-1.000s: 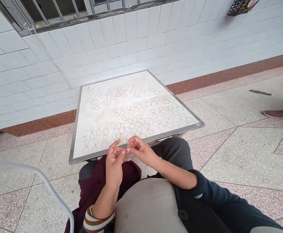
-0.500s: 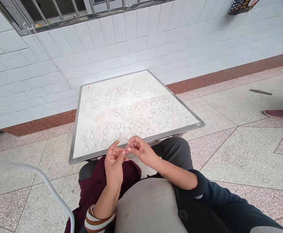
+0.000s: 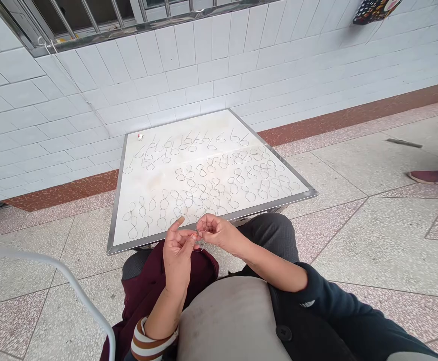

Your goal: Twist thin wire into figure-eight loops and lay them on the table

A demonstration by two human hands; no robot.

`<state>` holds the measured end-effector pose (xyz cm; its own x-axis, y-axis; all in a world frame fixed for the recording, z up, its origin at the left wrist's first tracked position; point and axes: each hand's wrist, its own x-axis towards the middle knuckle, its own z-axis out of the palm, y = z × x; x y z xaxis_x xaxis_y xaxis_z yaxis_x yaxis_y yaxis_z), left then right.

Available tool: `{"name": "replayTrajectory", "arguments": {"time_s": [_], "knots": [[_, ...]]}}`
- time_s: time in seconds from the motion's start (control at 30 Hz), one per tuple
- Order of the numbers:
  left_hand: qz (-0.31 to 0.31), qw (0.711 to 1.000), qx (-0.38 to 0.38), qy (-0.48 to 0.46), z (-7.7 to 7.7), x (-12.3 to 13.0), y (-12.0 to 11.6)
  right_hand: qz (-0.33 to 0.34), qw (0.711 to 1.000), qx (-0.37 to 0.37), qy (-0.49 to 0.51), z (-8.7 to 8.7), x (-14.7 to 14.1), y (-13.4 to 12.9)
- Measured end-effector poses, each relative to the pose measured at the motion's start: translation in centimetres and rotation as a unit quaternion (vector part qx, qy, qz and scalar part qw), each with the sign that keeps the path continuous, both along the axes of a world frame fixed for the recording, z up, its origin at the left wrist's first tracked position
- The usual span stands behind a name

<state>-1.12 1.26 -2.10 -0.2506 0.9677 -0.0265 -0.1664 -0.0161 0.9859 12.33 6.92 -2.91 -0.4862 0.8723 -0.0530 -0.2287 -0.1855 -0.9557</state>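
Left hand (image 3: 178,248) and right hand (image 3: 221,235) are pinching a wire (image 3: 199,250) by the near surface (image 3: 157,182), apparently working it, a step calling for steadiness.

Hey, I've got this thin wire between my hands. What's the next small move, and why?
I'd probably steady the wire with your left hand and curl it slightly with your right hand: both hands meet at it, and many figure-eight wires lie on the table before you.
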Motion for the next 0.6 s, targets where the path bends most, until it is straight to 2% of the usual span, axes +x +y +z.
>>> {"name": "replayTrajectory", "arguments": {"time_s": [0.13, 0.3, 0.37, 0.47, 0.53, 0.6], "knots": [[-0.027, 1.0, -0.009, -0.008, 0.2, -0.1, -0.1, -0.008, 1.0, -0.005, 0.005, 0.2, 0.2, 0.2], [-0.116, 0.992, -0.05, -0.024, 0.2, -0.1, 0.0, -0.026, 1.0, -0.003, -0.003, 0.3, 0.6, 0.2], [-0.13, 0.99, -0.047, -0.011, 0.1, 0.1, 0.1, -0.026, 1.0, -0.005, -0.01, 0.4, 0.6, 0.2], [-0.07, 0.991, -0.014, 0.111, -0.3, 0.6, 0.1, -0.044, 0.999, -0.002, -0.019, 0.7, 0.5, 0.1], [-0.02, 0.973, 0.006, 0.231, -0.5, 1.0, 0.2, -0.058, 0.998, -0.005, -0.016, 0.9, 0.4, 0.0], [0.007, 0.942, 0.029, 0.334, -0.7, 1.3, 0.2, -0.073, 0.997, -0.006, -0.012, 1.0, 0.2, -0.1]]}}
